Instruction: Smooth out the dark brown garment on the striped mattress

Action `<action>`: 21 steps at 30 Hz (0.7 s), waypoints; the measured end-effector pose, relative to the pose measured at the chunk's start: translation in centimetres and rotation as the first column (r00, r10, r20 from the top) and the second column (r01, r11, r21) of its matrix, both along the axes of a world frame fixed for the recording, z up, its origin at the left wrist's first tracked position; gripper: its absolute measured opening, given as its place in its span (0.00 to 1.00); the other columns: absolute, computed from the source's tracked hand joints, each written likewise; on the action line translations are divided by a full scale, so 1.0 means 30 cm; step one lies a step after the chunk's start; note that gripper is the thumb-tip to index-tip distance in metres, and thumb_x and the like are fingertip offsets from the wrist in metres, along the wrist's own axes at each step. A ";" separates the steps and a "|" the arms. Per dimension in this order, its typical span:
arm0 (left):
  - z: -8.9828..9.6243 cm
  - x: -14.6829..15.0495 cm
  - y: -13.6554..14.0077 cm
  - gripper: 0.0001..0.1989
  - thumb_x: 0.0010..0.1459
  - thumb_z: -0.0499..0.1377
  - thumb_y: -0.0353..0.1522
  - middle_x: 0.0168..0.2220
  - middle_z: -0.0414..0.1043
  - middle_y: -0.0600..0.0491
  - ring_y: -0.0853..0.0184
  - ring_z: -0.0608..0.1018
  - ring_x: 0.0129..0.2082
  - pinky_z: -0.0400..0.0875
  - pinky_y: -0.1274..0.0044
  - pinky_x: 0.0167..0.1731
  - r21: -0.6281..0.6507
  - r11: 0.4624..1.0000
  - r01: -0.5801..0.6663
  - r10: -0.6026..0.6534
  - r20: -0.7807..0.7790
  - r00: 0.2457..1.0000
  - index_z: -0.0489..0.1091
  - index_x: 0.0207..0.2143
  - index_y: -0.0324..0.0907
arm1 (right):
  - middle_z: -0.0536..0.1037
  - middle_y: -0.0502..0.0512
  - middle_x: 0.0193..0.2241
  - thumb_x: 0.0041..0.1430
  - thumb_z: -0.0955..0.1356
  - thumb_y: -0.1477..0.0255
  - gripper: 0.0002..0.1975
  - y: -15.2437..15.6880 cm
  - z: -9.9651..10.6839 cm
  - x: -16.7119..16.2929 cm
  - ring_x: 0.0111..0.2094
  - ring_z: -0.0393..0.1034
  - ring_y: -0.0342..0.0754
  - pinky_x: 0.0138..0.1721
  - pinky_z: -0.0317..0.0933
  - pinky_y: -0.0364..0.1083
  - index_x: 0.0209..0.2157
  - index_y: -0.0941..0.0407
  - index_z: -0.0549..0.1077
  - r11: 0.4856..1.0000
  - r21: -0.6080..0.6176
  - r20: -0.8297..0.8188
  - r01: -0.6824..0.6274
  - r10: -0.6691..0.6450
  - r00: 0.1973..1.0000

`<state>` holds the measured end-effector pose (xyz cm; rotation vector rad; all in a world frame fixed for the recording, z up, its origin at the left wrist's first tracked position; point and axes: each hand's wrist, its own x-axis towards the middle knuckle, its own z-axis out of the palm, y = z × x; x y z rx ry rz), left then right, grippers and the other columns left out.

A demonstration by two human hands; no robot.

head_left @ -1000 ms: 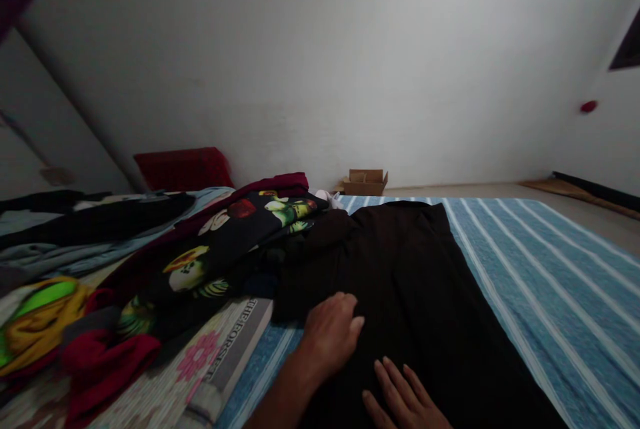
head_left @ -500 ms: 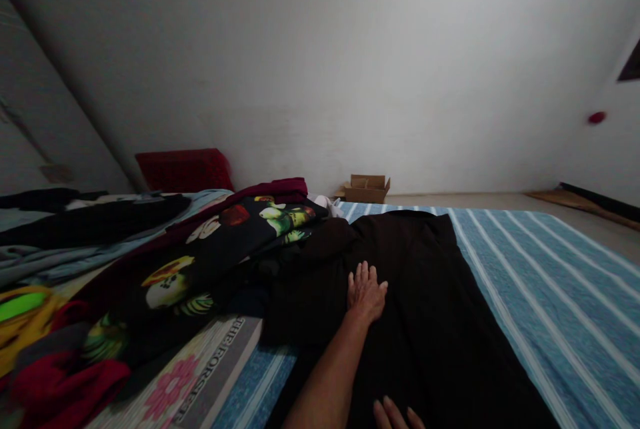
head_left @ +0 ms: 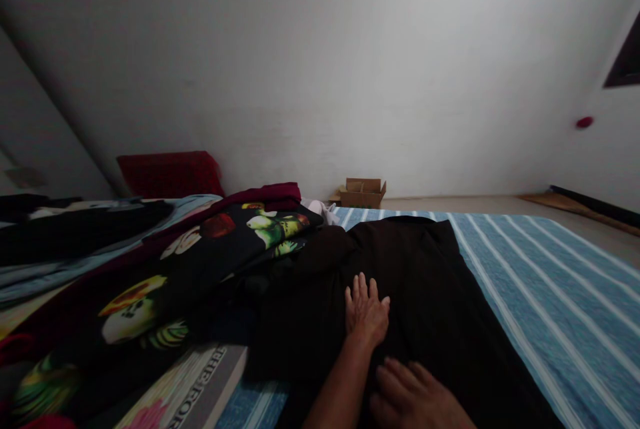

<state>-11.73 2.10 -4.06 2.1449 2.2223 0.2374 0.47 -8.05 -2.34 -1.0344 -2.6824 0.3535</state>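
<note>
My left hand (head_left: 367, 312) and right hand (head_left: 417, 399) lie open, palms flat, on the black garment (head_left: 425, 295) spread across the striped bed (head_left: 550, 295). Near its left edge, the printed clothes pile (head_left: 190, 262) overlaps the garment; pressing unevenly could likely bunch the cloth.

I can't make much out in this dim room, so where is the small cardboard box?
The cardboard box sits on the floor against the white wall, centre of the head view, just beyond the far end of the striped blue bedspread.
</note>
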 end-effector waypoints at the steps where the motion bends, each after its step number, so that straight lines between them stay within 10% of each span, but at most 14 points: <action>1: -0.006 -0.003 0.000 0.29 0.62 0.39 0.42 0.64 0.39 0.41 0.57 0.44 0.63 0.43 0.62 0.59 -0.013 1.000 0.000 0.000 -0.003 1.000 0.51 0.61 0.37 | 0.70 0.57 0.50 0.54 0.65 0.69 0.17 0.072 0.049 -0.013 0.51 0.63 0.59 0.49 0.57 0.58 0.47 0.50 0.70 0.999 0.033 0.074 -0.022 0.019 0.997; 5: -0.022 -0.014 0.000 0.28 0.62 0.40 0.41 0.65 0.38 0.43 0.57 0.42 0.63 0.42 0.61 0.59 -0.037 0.999 0.000 0.000 0.010 1.000 0.48 0.62 0.40 | 0.73 0.59 0.40 0.59 0.58 0.73 0.13 0.391 0.186 -0.066 0.44 0.66 0.53 0.43 0.59 0.51 0.40 0.57 0.72 0.977 0.119 0.146 0.174 -0.191 0.971; 10: -0.013 -0.007 0.000 0.30 0.60 0.41 0.43 0.64 0.39 0.43 0.56 0.42 0.63 0.41 0.59 0.59 -0.005 0.999 -0.050 0.051 0.059 0.997 0.52 0.61 0.39 | 0.70 0.62 0.45 0.60 0.56 0.76 0.15 0.681 0.129 -0.121 0.49 0.62 0.52 0.46 0.55 0.49 0.43 0.58 0.69 0.948 0.134 0.107 0.288 -0.303 0.947; 17: 0.054 -0.004 -0.017 0.30 0.58 0.45 0.40 0.64 0.39 0.42 0.54 0.42 0.63 0.41 0.58 0.59 -0.135 0.990 -0.039 0.054 0.113 0.992 0.52 0.61 0.37 | 0.60 0.63 0.58 0.64 0.52 0.73 0.21 0.776 -0.035 -0.150 0.60 0.48 0.53 0.56 0.42 0.55 0.55 0.59 0.61 0.941 0.088 0.068 0.325 -0.332 0.941; 21: 0.143 0.005 0.046 0.22 0.55 0.50 0.33 0.57 0.60 0.38 0.51 0.61 0.58 0.57 0.61 0.53 -0.143 0.990 -0.021 0.050 0.202 0.978 0.65 0.52 0.36 | 0.58 0.63 0.59 0.64 0.52 0.72 0.22 0.791 -0.058 -0.142 0.61 0.46 0.54 0.57 0.41 0.55 0.56 0.60 0.60 0.944 0.058 0.058 0.324 -0.328 0.943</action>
